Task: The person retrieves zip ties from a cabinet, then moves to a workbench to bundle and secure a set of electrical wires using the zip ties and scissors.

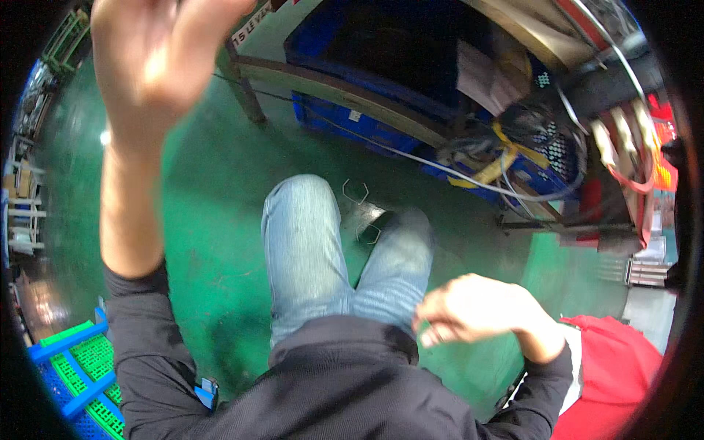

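Observation:
My left hand (158,55) is raised at the upper left, smeared by motion. Its fingertips run past the upper edge, so whether it holds anything is hidden. Beside my right thigh hangs my right hand (477,312), its fingers loosely bent and apart with nothing visible in them. Jeans (308,242) cover my legs, bent at the knees over the green floor (213,213). Between and beyond the knees, thin bent wire-like pieces (356,192) show near the floor.
Ahead stands a bench frame (337,88) with blue crates (352,121) beneath. Coiled cables (513,147) hang at its right, beside a box with pale-handled tools (623,139). Red cloth (616,374) lies at my right; a blue and green plastic crate (81,359) stands at my left.

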